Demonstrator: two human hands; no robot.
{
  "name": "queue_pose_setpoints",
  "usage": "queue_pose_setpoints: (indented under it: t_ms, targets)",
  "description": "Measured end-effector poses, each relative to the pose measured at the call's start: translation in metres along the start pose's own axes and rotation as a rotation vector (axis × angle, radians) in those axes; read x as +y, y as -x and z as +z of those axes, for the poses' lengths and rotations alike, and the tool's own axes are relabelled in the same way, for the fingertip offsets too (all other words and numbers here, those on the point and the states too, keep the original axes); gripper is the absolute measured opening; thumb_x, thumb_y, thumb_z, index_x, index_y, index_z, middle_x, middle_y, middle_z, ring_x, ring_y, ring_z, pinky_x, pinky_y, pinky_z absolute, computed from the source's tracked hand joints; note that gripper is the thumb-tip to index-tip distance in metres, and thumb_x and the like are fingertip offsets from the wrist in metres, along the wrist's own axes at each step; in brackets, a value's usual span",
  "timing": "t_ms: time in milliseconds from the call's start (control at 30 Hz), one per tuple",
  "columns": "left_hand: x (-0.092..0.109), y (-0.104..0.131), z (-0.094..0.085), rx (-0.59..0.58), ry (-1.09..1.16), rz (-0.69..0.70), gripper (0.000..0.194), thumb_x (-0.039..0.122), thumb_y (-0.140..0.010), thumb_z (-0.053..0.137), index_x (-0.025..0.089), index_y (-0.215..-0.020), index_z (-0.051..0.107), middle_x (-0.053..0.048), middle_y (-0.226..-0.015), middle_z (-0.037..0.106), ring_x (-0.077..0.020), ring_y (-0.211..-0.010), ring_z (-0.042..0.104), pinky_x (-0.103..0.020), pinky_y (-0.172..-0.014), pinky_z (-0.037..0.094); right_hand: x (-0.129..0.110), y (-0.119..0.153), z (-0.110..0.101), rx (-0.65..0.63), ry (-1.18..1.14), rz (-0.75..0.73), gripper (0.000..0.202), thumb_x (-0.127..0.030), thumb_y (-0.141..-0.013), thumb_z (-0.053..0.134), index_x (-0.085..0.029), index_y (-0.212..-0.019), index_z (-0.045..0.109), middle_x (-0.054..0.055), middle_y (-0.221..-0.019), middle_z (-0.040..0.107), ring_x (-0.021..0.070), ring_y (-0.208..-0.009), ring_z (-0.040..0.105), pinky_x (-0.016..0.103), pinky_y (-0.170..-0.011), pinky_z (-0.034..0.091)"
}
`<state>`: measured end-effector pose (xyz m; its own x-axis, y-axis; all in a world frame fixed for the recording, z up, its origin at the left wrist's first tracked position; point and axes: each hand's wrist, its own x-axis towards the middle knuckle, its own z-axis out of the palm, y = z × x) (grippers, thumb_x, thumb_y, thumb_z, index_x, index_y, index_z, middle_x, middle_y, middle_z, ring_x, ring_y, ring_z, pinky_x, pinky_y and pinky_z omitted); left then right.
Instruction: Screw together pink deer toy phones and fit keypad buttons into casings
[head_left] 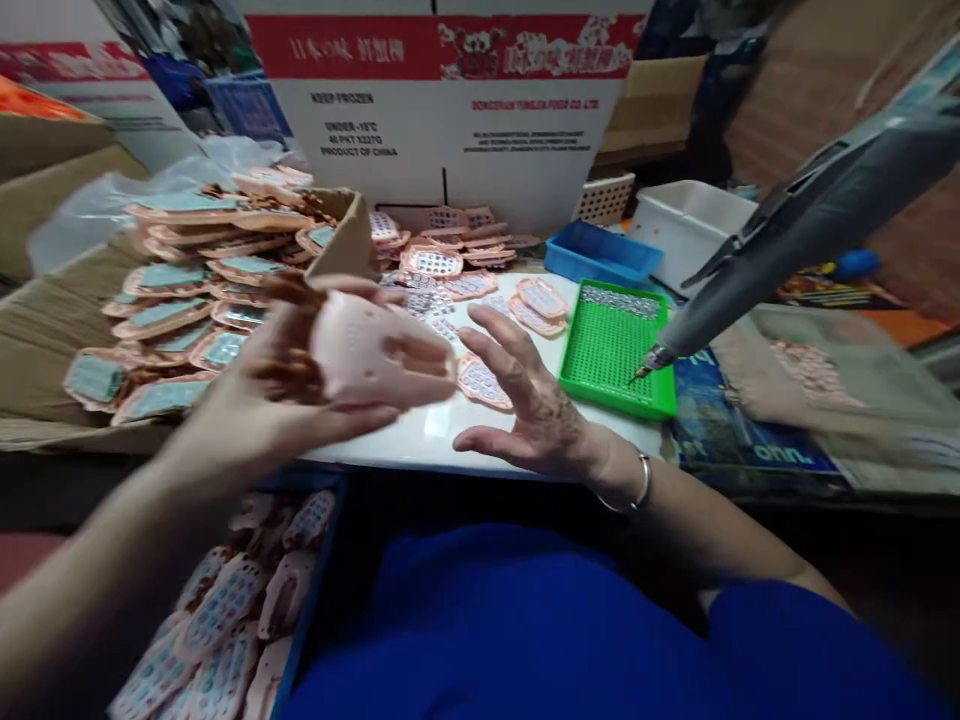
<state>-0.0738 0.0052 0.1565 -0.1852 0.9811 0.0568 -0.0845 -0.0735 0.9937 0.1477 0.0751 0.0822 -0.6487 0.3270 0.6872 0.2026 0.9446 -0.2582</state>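
Note:
My left hand (274, 405) grips a pale pink plastic shell (356, 345), raised above the front of the white work surface (420, 445). The shell has a dark slot, small holes and a brown part at its left end; motion blurs it slightly. Just to the right of it, my right hand (529, 405) is empty, with thumb and fingers spread apart. Behind that hand lies a flat pink-edged panel (484, 382) with small patterned spots. Farther right sits a green perforated tray (607, 345) with small silvery pieces along its far side.
A grey powered screwdriver (787, 235) hangs over the green tray. An open carton (45, 330) at left holds stacked pink parts. A blue crate (319, 545) below holds more. Behind stand a blue bin (600, 265), a white tub (690, 215) and a printed carton (442, 110).

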Motion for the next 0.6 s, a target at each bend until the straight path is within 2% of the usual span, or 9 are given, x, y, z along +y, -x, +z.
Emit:
queue_pose_setpoints:
  t_ms: [33, 67, 167, 267, 367, 433, 533, 600]
  targets:
    - [-0.019, 0.002, 0.014, -0.127, 0.023, -0.024, 0.075, 0.003, -0.044, 0.086, 0.022, -0.113, 0.064, -0.004, -0.109, 0.07, -0.0266, -0.098, 0.069, -0.027, -0.074, 0.058, 0.002, 0.002, 0.0, -0.044, -0.029, 0.017, 0.077, -0.058, -0.089, 0.052, -0.017, -0.15, 0.027, 0.02, -0.153, 0.034, 0.0297, -0.146, 0.028, 0.055, -0.116, 0.033]
    - [-0.037, 0.002, 0.026, -0.2, 0.066, -0.088, 0.07, 0.007, -0.047, 0.086, 0.022, -0.112, 0.064, -0.003, -0.1, 0.072, -0.0248, -0.091, 0.071, -0.028, -0.072, 0.058, 0.004, 0.006, 0.001, -0.086, -0.064, 0.034, 0.077, -0.058, -0.089, 0.051, -0.018, -0.15, 0.026, 0.019, -0.152, 0.035, 0.0284, -0.145, 0.03, 0.052, -0.115, 0.035]
    - [-0.085, -0.001, 0.054, -0.243, 0.273, -0.2, 0.062, 0.017, -0.052, 0.087, 0.019, -0.11, 0.064, -0.005, -0.101, 0.072, -0.0265, -0.1, 0.068, -0.031, -0.083, 0.056, 0.011, 0.025, 0.006, -0.155, -0.154, 0.115, 0.067, -0.052, -0.092, 0.051, -0.021, -0.148, 0.03, 0.017, -0.148, 0.042, 0.0247, -0.14, 0.04, 0.047, -0.112, 0.041]
    - [-0.113, -0.001, 0.066, -0.277, 0.387, -0.279, 0.052, 0.028, -0.062, 0.083, 0.016, -0.109, 0.064, -0.01, -0.111, 0.07, -0.028, -0.111, 0.064, -0.034, -0.093, 0.053, 0.017, 0.041, 0.013, -0.156, -0.198, 0.237, 0.057, -0.044, -0.095, 0.049, -0.023, -0.146, 0.034, 0.015, -0.144, 0.049, 0.0233, -0.136, 0.045, 0.046, -0.109, 0.044]
    - [-0.125, 0.005, 0.063, -0.152, 0.375, -0.307, 0.041, 0.032, -0.072, 0.077, 0.019, -0.109, 0.064, -0.009, -0.117, 0.067, -0.0249, -0.112, 0.063, -0.033, -0.09, 0.054, 0.024, 0.045, 0.021, -0.173, -0.153, 0.346, 0.058, -0.047, -0.094, 0.05, -0.023, -0.145, 0.036, 0.014, -0.136, 0.054, 0.0239, -0.126, 0.052, 0.047, -0.103, 0.048]
    - [-0.128, 0.011, 0.055, -0.06, 0.329, -0.28, 0.042, 0.031, -0.072, 0.077, 0.02, -0.11, 0.063, -0.007, -0.116, 0.065, -0.0219, -0.103, 0.065, -0.033, -0.084, 0.057, 0.031, 0.041, 0.025, -0.161, -0.065, 0.388, 0.063, -0.051, -0.092, 0.053, -0.021, -0.145, 0.038, 0.014, -0.127, 0.056, 0.0245, -0.118, 0.055, 0.048, -0.1, 0.049]
    - [-0.131, 0.016, 0.042, 0.002, 0.251, -0.242, 0.039, 0.032, -0.07, 0.078, 0.019, -0.103, 0.063, -0.005, -0.103, 0.066, -0.0182, -0.084, 0.067, -0.03, -0.07, 0.058, 0.045, 0.032, 0.034, -0.163, 0.079, 0.411, 0.063, -0.054, -0.09, 0.053, -0.019, -0.142, 0.044, 0.014, -0.118, 0.055, 0.0249, -0.11, 0.053, 0.048, -0.1, 0.047]
    - [-0.131, 0.017, 0.036, 0.022, 0.241, -0.226, 0.032, 0.032, -0.07, 0.078, 0.017, -0.095, 0.065, -0.004, -0.094, 0.067, -0.0158, -0.076, 0.067, -0.027, -0.063, 0.057, 0.053, 0.026, 0.042, -0.217, 0.159, 0.426, 0.062, -0.055, -0.089, 0.054, -0.017, -0.139, 0.047, 0.014, -0.115, 0.054, 0.0257, -0.107, 0.052, 0.047, -0.098, 0.046]
